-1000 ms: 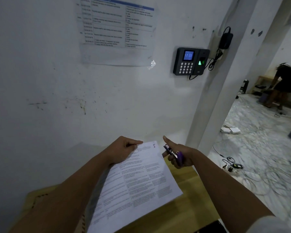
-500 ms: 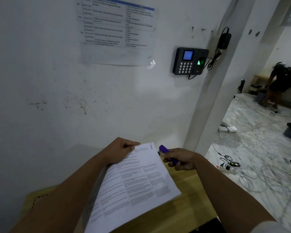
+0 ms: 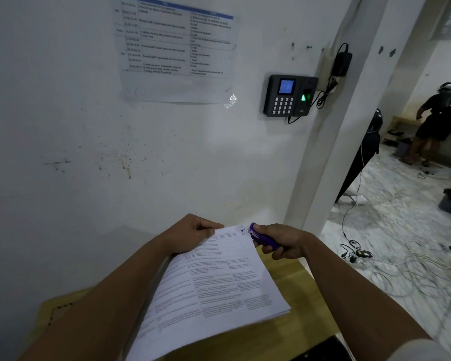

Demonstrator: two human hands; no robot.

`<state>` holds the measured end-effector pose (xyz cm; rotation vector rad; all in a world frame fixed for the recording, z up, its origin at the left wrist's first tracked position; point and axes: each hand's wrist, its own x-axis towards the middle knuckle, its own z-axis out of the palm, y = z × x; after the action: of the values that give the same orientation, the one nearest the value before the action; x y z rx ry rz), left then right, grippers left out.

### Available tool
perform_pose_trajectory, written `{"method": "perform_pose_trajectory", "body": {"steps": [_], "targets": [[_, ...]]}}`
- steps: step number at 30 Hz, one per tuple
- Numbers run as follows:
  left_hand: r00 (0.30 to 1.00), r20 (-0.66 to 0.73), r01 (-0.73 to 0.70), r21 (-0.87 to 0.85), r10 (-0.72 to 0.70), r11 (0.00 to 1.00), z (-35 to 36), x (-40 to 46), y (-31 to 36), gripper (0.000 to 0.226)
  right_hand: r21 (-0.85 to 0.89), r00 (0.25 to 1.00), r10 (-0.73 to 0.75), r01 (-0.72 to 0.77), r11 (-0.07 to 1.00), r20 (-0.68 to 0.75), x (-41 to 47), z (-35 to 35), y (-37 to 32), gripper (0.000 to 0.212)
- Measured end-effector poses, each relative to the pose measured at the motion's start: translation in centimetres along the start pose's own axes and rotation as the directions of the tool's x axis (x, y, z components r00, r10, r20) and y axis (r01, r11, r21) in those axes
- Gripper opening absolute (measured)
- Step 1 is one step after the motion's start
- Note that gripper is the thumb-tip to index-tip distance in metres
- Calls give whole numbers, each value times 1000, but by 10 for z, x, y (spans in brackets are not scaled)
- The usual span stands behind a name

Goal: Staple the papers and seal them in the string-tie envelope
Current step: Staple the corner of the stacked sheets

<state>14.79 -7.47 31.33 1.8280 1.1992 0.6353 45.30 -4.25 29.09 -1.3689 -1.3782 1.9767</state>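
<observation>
A stack of printed white papers (image 3: 214,287) is held above the wooden table (image 3: 292,332). My left hand (image 3: 193,231) pinches the stack at its far left corner. My right hand (image 3: 284,242) grips a small purple stapler (image 3: 262,237), whose jaws sit at the papers' far right corner, touching the edge. A brown envelope (image 3: 52,313) lies flat on the table at the left, mostly hidden under my left arm.
A white wall stands close in front, with a posted schedule sheet (image 3: 177,48) and a keypad device (image 3: 288,96). To the right, a pillar (image 3: 331,162), cables (image 3: 391,272) on the floor and a person (image 3: 438,123) farther back.
My right hand has turned and brought the stapler left, from beside the papers onto their far right corner. My left hand holds the stack as before.
</observation>
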Motion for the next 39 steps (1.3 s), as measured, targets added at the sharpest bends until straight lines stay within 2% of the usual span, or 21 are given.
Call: {"method": "perform_pose_trajectory", "body": {"steps": [3, 7, 13, 25, 39], "targets": [[1000, 19, 0, 13, 0, 1000, 4, 3, 3, 30, -36, 1000, 1, -1, 999, -17, -1, -4, -2, 75], [999, 33, -2, 29, 1, 1000, 12, 7, 8, 31, -60, 1000, 19, -20, 998, -15, -7, -3, -8, 53], [999, 42, 3, 36, -5, 999, 20, 19, 14, 31, -76, 1000, 26, -26, 997, -2, -7, -13, -8, 44], [999, 38, 31, 25, -32, 999, 41, 54, 27, 31, -55, 1000, 12, -11, 998, 22, -3, -57, -10, 53], [999, 26, 43, 39, -44, 998, 63, 109, 38, 30, -95, 1000, 9, -10, 995, -6, 10, -115, -20, 43]]}}
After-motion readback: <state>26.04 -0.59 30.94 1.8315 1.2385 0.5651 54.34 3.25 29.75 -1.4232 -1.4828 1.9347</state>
